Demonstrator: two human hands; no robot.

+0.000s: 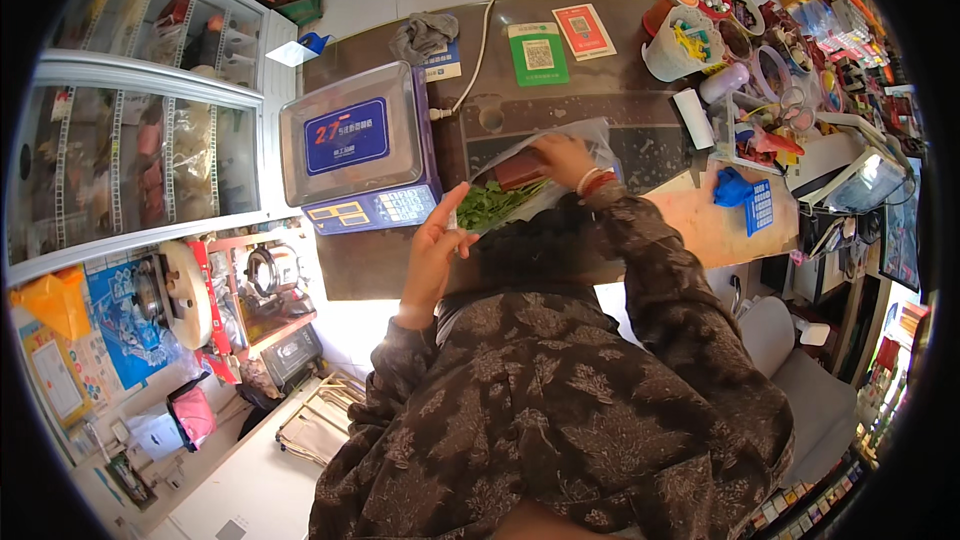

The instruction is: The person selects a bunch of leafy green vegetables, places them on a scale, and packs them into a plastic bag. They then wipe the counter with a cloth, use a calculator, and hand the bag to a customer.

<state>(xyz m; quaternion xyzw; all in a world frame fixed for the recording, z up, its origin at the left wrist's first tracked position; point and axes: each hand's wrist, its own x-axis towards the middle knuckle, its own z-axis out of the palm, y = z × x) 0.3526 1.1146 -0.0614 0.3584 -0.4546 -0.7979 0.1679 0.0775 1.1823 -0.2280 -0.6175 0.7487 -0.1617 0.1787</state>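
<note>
A clear plastic bag (596, 136) lies on the dark counter in front of me, with leafy green herbs (491, 204) and a dark red packet (519, 169) in or under its film. My right hand (564, 159) reaches over the bag's far right part, its fingers bent down beside the red packet; whether they grip the packet or the film is hidden. At the bag's left end is my left hand (441, 244), index finger extended and the other fingers partly curled. The bag's edge runs up to that fingertip, but a grip on it cannot be made out.
Left of the bag stands a weighing scale (352, 139) with a metal pan. A white cable (480, 52), a grey cloth (424, 36) and a green code card (538, 54) lie farther back. Tubs and a clear plastic box (754, 131) crowd the right side. A glass-door cooler (150, 157) stands left.
</note>
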